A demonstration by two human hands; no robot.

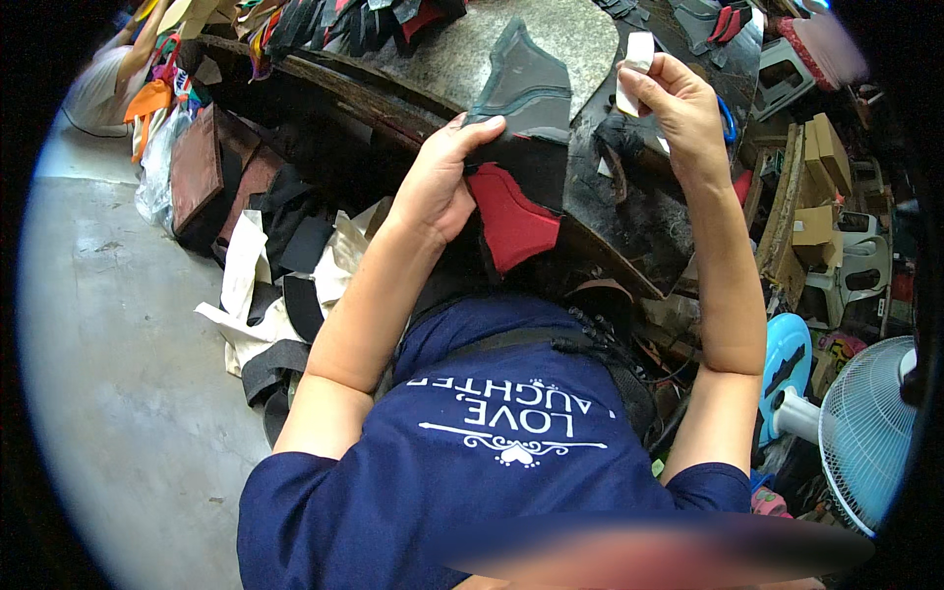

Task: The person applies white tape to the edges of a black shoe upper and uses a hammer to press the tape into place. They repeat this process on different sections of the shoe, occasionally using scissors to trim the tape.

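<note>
A dark, scuffed bench [629, 228] spreads in front of me, its near edge slanting down to a corner on my right. A pale speckled slab [592, 49] with a rounded edge lies on it, farther in from that edge. A heap of dark and red cut pieces [369, 28] sits at the slab's left side.

The largest thing I hold is a panelled piece [536, 157], raised over the bench's near edge, left of the corner. I judge it light, bendable yet firm enough to keep its shape, more likely to crease than to slip. Its left margin, around the middle, looks a good place to hold. It is grey at the top with a dark teal border, black across the middle, and bright red at the bottom; I cannot tell whether these are joined or stacked.

My left hand [447, 177] is clamped on that left margin, thumb on the face, fingers mostly hidden behind. My right hand [678, 93], above the bench farther in from the corner, has thumb and fingertips pinched together on a small white strip [639, 47], bent and probably thin and soft.
</note>
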